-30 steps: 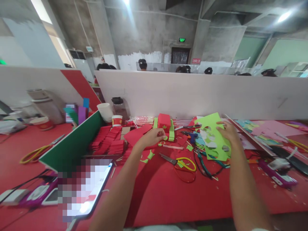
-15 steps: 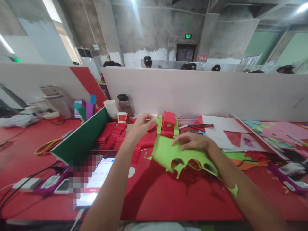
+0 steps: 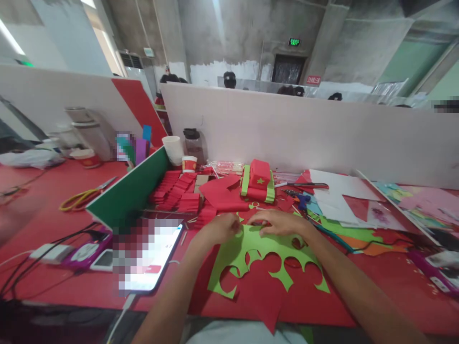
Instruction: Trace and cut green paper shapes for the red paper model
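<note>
A sheet of lime-green paper (image 3: 240, 246) with several round holes cut along its near side lies in front of me, over a red paper sheet (image 3: 263, 296) whose pointed corner reaches past the table edge. My left hand (image 3: 225, 228) has its fingers curled closed at the green sheet's far left edge. On the far edge beside it rests my right hand (image 3: 281, 223), fingers bent over the paper, fingertips partly hidden. Just beyond both hands stands a small red paper box with a yellow star (image 3: 260, 174), on a red roll with green scalloped strips (image 3: 271, 186).
Folded red strips (image 3: 174, 186) fill the left back, near a paper cup (image 3: 189, 164) and a bottle (image 3: 194, 145). A phone (image 3: 165, 253) lies left of my arm. A blue glue gun (image 3: 304, 200), a black-handled knife (image 3: 310, 185) and white paper (image 3: 344, 184) lie right.
The green sheet has come down nearer me and lies flatter. My left hand has moved back from beside the red box to the sheet's edge, close to my right hand.
</note>
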Motion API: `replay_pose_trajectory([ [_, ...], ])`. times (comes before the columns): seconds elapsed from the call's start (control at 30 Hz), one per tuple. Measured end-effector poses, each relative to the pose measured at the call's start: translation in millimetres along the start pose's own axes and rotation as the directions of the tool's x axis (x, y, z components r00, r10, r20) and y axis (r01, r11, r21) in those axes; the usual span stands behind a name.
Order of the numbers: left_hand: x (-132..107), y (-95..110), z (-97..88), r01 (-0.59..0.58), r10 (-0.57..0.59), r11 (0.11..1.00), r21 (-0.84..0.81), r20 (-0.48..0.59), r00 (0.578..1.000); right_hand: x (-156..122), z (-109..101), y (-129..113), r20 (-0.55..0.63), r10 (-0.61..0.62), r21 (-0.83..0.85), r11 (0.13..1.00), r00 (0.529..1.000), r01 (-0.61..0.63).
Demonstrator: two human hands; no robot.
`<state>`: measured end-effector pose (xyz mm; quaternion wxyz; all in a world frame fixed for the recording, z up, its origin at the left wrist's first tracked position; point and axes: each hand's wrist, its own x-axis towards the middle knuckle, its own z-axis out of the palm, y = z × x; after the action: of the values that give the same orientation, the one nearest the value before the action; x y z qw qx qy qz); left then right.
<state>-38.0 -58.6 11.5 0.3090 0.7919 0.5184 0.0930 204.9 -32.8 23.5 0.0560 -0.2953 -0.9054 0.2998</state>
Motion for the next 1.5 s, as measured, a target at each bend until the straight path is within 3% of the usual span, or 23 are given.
replay_pose_trajectory([
  [0.1,0,-9,12.6,-0.036,0.044,0.995,0.091,-0.081,0.996,-6,5,-2,-0.115,0.091,-0.158,0.981,0.989,-0.109],
  [0.23,0,-19,26.2,-0.197,0.218,0.971,0.132,-0.165,0.962,2,18,-6,-0.188,0.202,-0.340,0.905,0.961,-0.257],
  [0.37,1,-24,32.8,-0.267,0.297,0.948,0.175,-0.182,0.937,22,31,-16,-0.253,0.358,-0.410,0.801,0.899,-0.435],
  [0.5,3,-25,29.7,-0.281,0.314,0.939,0.198,-0.160,0.936,30,33,-21,-0.263,0.411,-0.397,0.779,0.873,-0.486],
  [0.7,8,-26,26.1,-0.248,0.275,0.952,0.182,-0.146,0.950,10,6,-13,-0.356,0.368,-0.178,0.876,0.859,-0.449],
  [0.8,10,-28,27.9,-0.250,0.276,0.952,0.174,-0.144,0.950,-2,-15,-14,-0.448,0.377,-0.110,0.876,0.810,-0.469],
  [0.93,12,-29,28.6,-0.257,0.280,0.953,0.163,-0.142,0.949,-21,-45,-17,-0.568,0.334,-0.146,0.858,0.752,-0.492],
  [1.0,11,-27,28.0,-0.255,0.279,0.953,0.165,-0.139,0.950,-35,-60,-13,-0.598,0.364,-0.183,0.805,0.714,-0.564],
  [1.13,10,-24,27.1,-0.245,0.270,0.955,0.165,-0.146,0.952,-70,-80,16,-0.561,0.511,-0.344,0.571,0.651,-0.745],
  [1.2,11,-23,27.4,-0.237,0.261,0.958,0.162,-0.147,0.954,-88,-79,36,-0.493,0.666,-0.374,0.420,0.560,-0.827],
  [1.33,13,-21,28.3,-0.209,0.231,0.965,0.156,-0.140,0.963,-110,-63,64,-0.464,0.745,-0.366,0.332,0.480,-0.869],
  [1.5,9,-19,29.3,-0.183,0.213,0.967,0.176,-0.175,0.961,-108,-51,69,-0.497,0.754,-0.341,0.285,0.429,-0.896],
])
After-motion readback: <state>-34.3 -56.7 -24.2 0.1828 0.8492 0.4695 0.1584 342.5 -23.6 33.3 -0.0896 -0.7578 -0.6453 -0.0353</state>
